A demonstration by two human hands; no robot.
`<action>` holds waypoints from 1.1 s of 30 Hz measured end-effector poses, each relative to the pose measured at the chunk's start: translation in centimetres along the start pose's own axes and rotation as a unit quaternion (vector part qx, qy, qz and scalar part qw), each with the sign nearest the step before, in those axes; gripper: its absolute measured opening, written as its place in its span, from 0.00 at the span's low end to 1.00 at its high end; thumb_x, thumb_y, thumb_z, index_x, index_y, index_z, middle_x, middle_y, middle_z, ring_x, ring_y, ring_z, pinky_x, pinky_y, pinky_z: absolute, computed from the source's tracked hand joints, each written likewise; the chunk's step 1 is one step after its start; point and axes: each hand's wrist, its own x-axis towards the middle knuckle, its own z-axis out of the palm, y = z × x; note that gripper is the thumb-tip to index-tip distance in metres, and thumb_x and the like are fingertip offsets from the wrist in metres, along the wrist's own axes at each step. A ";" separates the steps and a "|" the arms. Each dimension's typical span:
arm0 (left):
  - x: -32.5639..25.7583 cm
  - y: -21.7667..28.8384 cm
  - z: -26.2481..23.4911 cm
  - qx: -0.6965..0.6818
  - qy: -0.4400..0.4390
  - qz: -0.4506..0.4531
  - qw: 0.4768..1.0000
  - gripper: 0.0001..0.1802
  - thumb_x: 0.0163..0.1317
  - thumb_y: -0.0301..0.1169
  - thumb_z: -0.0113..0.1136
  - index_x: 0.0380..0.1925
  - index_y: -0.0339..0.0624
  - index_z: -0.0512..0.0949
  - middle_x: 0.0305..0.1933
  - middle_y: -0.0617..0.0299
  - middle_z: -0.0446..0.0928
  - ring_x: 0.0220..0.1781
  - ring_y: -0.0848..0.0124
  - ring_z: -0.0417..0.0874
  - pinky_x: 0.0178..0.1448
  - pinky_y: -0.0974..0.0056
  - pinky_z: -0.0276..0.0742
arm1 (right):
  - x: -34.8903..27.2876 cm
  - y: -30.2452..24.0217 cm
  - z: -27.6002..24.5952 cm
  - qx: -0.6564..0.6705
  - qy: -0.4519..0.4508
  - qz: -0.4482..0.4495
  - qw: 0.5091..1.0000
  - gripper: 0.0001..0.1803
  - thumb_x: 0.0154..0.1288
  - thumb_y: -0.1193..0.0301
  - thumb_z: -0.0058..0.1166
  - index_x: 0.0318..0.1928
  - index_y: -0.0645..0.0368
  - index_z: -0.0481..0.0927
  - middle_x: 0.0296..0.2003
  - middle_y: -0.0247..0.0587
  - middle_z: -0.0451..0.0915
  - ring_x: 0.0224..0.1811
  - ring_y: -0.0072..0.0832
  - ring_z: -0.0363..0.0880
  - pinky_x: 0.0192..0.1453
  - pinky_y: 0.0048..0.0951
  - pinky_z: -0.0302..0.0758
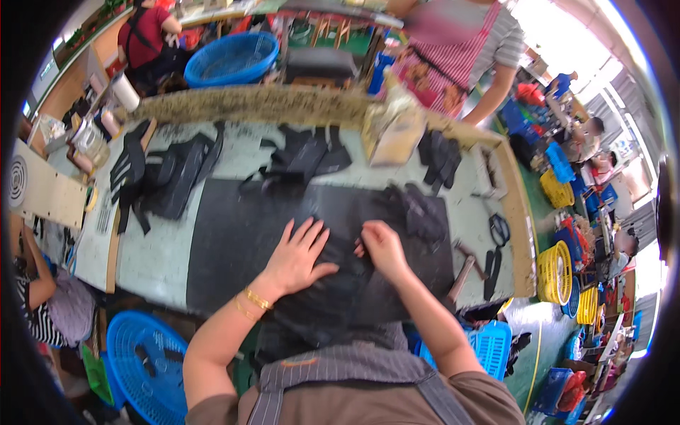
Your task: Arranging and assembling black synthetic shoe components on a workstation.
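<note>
A: Pressing flat, the left hand lies with fingers spread on the black fabric piece, nothing gripped. Fabric sits on the black mat, at the near edge of the table, draping toward the person's apron.

B: Right hand?

A: Just beside the left, fingers curled and pinching a fold of the same fabric at its upper edge. Closed on it, tips mostly hidden.

B: Around the hands?

A: Beyond the right hand, more dark pieces on the mat. Further out to its right, a hammer and scissors on the pale worktable. Beyond the left hand, stacks of black cut parts, another pile past both hands, and a yellowish bag.

B: Room?

A: Busy workshop. Blue basket past the far edge, another blue basket on the floor below the left forearm, yellow crates off right. A person in a striped apron stands across the table; a person in red sits far left.
</note>
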 end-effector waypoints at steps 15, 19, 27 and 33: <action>-0.4 -0.9 0.2 -0.048 0.066 0.003 0.997 0.40 0.58 0.55 0.63 0.53 0.25 0.74 0.58 0.42 0.73 0.63 0.47 0.72 0.73 0.48 0.63 | 1.9 -2.6 3.3 -0.240 -0.103 0.070 0.963 0.10 0.65 0.70 0.60 0.37 0.67 0.81 0.21 0.38 0.81 0.19 0.21 0.79 0.25 0.24 0.75; -0.6 -1.1 0.0 -0.034 0.079 0.016 0.996 0.40 0.60 0.57 0.60 0.51 0.23 0.76 0.55 0.41 0.76 0.61 0.46 0.75 0.72 0.48 0.64 | 1.8 -2.5 3.0 -0.209 -0.103 0.078 0.969 0.09 0.66 0.71 0.58 0.38 0.67 0.81 0.22 0.38 0.81 0.20 0.20 0.80 0.24 0.23 0.75; 0.0 -1.3 0.3 -0.041 0.055 0.029 0.997 0.40 0.59 0.56 0.62 0.51 0.23 0.74 0.55 0.40 0.73 0.65 0.46 0.71 0.72 0.46 0.63 | 2.4 -2.9 2.9 -0.188 -0.113 0.113 0.969 0.09 0.66 0.71 0.58 0.36 0.67 0.82 0.22 0.36 0.81 0.20 0.19 0.79 0.25 0.22 0.76; 0.6 -1.3 0.2 -0.029 0.024 0.040 0.999 0.37 0.58 0.54 0.63 0.47 0.27 0.72 0.57 0.41 0.70 0.66 0.46 0.70 0.74 0.44 0.60 | 1.0 -3.0 2.3 -0.197 -0.067 0.037 0.977 0.08 0.64 0.73 0.61 0.39 0.66 0.80 0.24 0.38 0.81 0.22 0.19 0.80 0.27 0.23 0.76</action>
